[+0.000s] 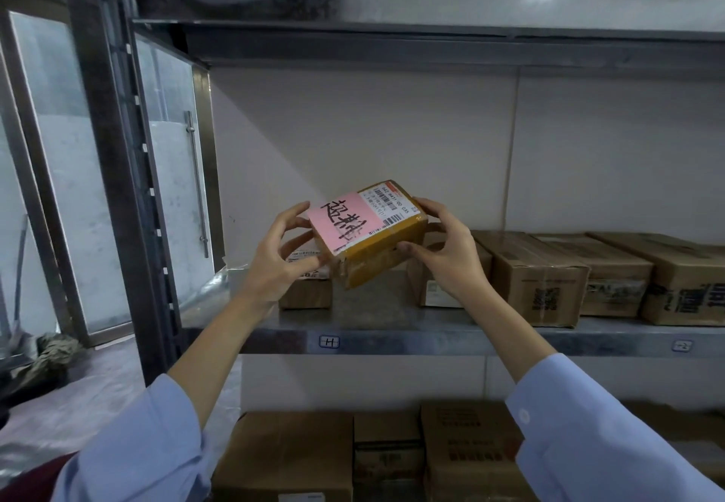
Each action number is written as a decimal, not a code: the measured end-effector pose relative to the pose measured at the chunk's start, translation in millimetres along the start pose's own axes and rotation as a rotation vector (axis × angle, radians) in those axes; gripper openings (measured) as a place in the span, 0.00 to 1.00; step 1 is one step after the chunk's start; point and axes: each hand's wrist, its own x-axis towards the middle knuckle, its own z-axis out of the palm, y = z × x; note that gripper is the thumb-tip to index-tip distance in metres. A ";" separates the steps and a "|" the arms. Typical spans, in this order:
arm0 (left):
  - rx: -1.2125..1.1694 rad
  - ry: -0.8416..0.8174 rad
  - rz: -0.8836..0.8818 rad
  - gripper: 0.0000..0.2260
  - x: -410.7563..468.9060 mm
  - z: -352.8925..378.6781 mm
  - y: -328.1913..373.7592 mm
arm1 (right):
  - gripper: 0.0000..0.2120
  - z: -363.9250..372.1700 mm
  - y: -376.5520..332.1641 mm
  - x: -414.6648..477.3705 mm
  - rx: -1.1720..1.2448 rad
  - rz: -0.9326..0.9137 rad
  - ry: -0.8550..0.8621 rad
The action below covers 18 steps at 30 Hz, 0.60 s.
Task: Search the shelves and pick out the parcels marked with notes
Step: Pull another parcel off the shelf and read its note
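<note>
A small brown cardboard parcel [376,254] is held tilted in the air above the middle shelf [392,338]. A pink note [339,225] with black handwriting and a white barcode label [388,203] cover its top. My left hand [280,256] grips its left end, thumb low on the front and fingers behind. On the right end my right hand [447,248] holds it, thumb on the front face and fingers over the back edge. Other brown parcels stand on the shelf behind it, one [306,285] at the left and one [435,281] just right.
More cartons [545,278] line the middle shelf to the right. A lower shelf holds bigger boxes [290,454]. An upper metal shelf [431,34] spans above. The dark steel upright [129,172] stands at left, with a glass door [172,156] beyond it.
</note>
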 end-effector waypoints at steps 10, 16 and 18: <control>0.079 -0.004 -0.001 0.30 -5.5 -5.7 -5.6 | 0.32 12.6 -14.6 4.5 0.106 0.040 0.110; 0.103 0.012 0.007 0.33 -12.2 0.6 0.4 | 0.23 22.5 -13.8 1.8 0.140 0.053 0.058; 0.110 0.019 0.028 0.35 -15.7 3.1 1.6 | 0.21 24.4 -13.1 -0.5 0.122 0.024 0.026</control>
